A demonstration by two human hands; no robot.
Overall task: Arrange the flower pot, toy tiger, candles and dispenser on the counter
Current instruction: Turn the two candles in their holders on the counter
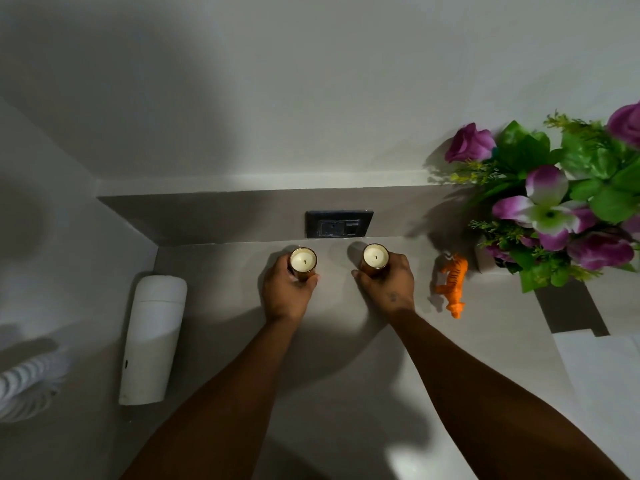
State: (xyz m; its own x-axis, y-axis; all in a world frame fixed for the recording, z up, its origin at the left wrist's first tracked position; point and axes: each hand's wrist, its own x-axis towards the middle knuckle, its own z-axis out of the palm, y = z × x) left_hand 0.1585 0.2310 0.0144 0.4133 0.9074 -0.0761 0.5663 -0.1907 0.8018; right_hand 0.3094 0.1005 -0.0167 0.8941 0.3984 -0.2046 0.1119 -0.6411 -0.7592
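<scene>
Head view, looking down on the grey surface [339, 393]. At far left, the white dispenser [152, 337] stands against the side wall, well apart from your hands. Your left hand [287, 292] is closed around the left candle [303, 260], an amber glass with pale wax and a short dark wick, fingers wrapped about its lower body. Just behind and between the two candles, a dark wall socket [338, 223] sits in the backsplash. Your right hand [389, 284] grips the right candle [375, 258] in the same manner; both candles are upright, level with each other and near the back edge. To the right of that hand, apart from it, the orange toy tiger [453, 284] stands on the surface. At far right, the flower pot [485, 259], filled with purple blooms and green leaves, stands just beside the tiger; the foliage hides most of the pot.
</scene>
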